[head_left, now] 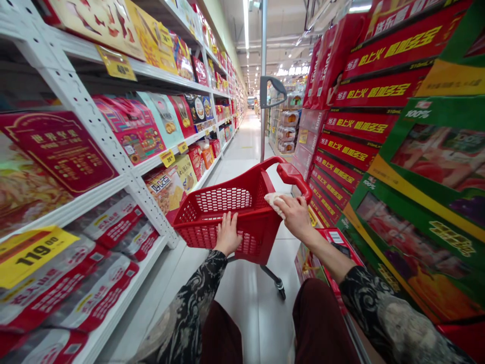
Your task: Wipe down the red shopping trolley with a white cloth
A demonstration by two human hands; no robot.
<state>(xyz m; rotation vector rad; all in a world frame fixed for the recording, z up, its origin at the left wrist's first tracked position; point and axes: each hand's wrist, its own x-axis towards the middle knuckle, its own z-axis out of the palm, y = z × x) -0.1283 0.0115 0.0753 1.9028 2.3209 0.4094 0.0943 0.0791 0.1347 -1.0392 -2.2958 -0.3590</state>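
A red plastic shopping cart (265, 230) with a perforated basket stands before me in the aisle. My left hand (228, 235) lies on the near side wall of the basket, its fingers stretched out over the upper edge. In my right hand (296, 215) is a crumpled white cloth (275, 201), pressed against the cart's rear rim just below the red handle (293, 177). The inside of the basket shows no goods in the part I can see. Under it, a caster wheel (281, 290) touches the floor.
White shelving (131, 184) with boxed goods lines the left side. Stacked red drink cartons (350, 146) and green juice boxes (413, 202) rise close on the right. A metal pole (263, 76) with a grey loop stands behind the cart. The tiled aisle (246, 136) runs ahead.
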